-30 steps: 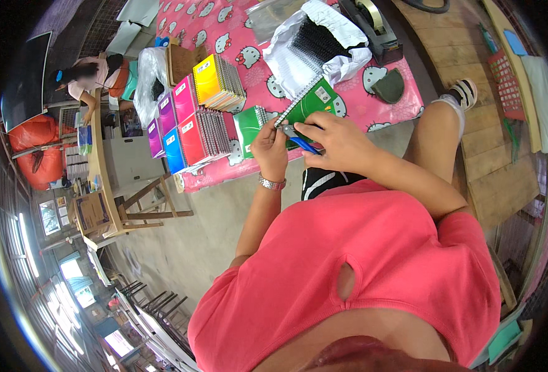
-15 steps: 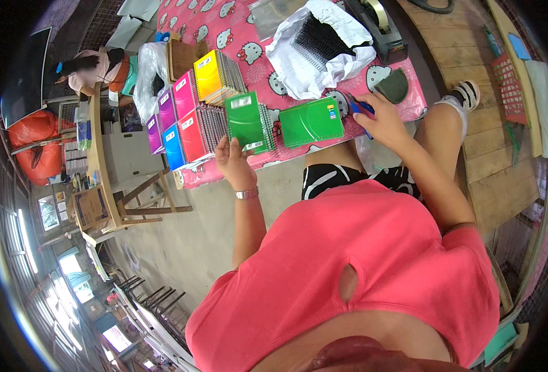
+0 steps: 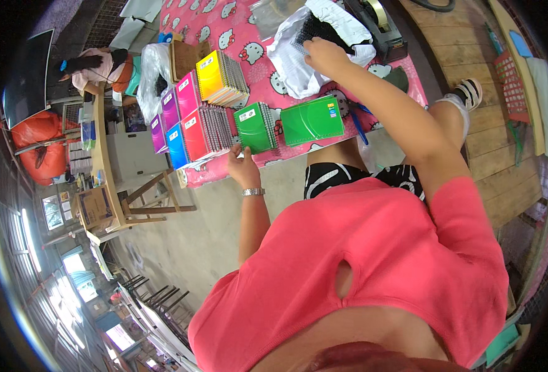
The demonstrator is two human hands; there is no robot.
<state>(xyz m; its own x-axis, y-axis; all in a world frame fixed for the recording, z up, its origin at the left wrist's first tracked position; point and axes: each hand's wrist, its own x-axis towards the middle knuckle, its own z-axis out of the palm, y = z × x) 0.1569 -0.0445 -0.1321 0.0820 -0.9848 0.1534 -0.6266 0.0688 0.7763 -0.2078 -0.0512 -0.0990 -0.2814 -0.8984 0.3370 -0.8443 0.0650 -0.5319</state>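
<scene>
My left hand (image 3: pixel 244 167) is at the table's front edge, fingers apart, its fingertips against the near edge of a small stack of green spiral notebooks (image 3: pixel 255 128). My right hand (image 3: pixel 328 59) reaches across to black binding coils (image 3: pixel 347 38) lying in crumpled white wrapping (image 3: pixel 291 65). Its fingers are bent down onto the coils; whether one is pinched is hidden. Between my hands lies a wider green notebook (image 3: pixel 313 121), holes along its near edge. Beside its right end rests a blue-handled hand tool (image 3: pixel 359 129), partly off the table edge.
Stacks of yellow (image 3: pixel 215 75), red (image 3: pixel 198 134), pink (image 3: pixel 188 93), purple and blue spiral notebooks stand at left. A black tape dispenser (image 3: pixel 385 40) is at the far right. Wooden boards (image 3: pixel 497 155) lie farther right. Another person (image 3: pixel 100 68) leans at a table, far left.
The green notebook my left hand held up now lies on the small stack. My right hand has put down the blue-handled tool and moved up to the coils.
</scene>
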